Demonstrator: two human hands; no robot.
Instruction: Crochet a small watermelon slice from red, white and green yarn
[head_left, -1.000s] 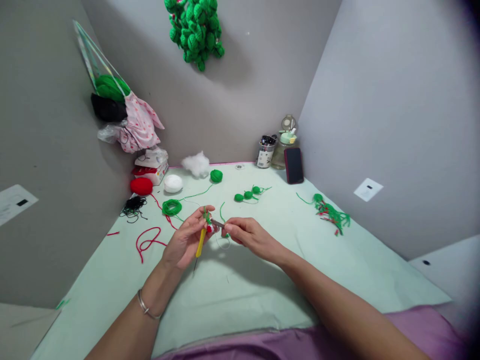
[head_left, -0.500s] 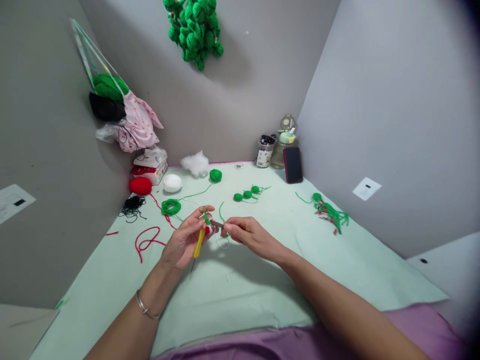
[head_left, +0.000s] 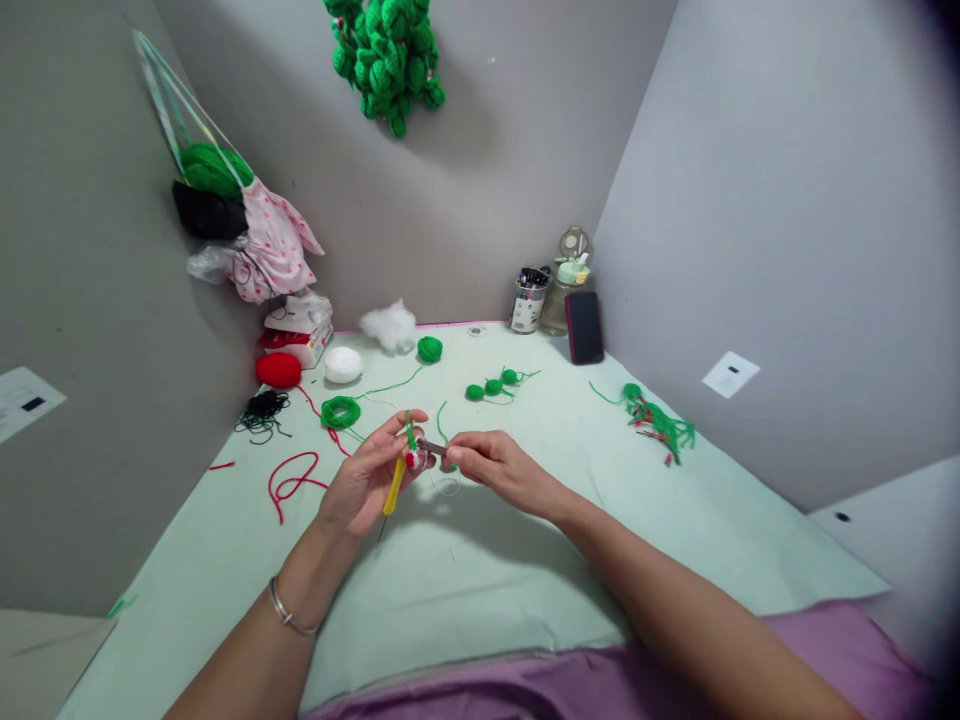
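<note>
My left hand [head_left: 361,482] pinches a small crocheted piece [head_left: 412,459] in red, white and green yarn. A yellow-handled hook [head_left: 393,490] with a thin metal shaft slants downward from the same hand. Green working yarn runs up over a raised left finger. From the other side, my right hand [head_left: 501,470] grips a slim grey metal tool [head_left: 433,448], its tip against the crocheted piece; fingers hide its kind. A loop of white thread hangs below the piece. Beyond the hands lies a coil of green yarn [head_left: 341,412], with a strand leading to a green ball [head_left: 430,349].
Left on the table are a red yarn ball [head_left: 278,370], a white ball [head_left: 343,365], black yarn [head_left: 262,411] and stuffing [head_left: 390,326]. Green crocheted balls [head_left: 493,387] lie behind my hands. A phone [head_left: 584,328] leans at the back; yarn scraps [head_left: 660,424] lie right.
The view shifts slightly. The crocheted piece turns a little in my left hand, showing its red and white part differently. Both hands keep their holds.
</note>
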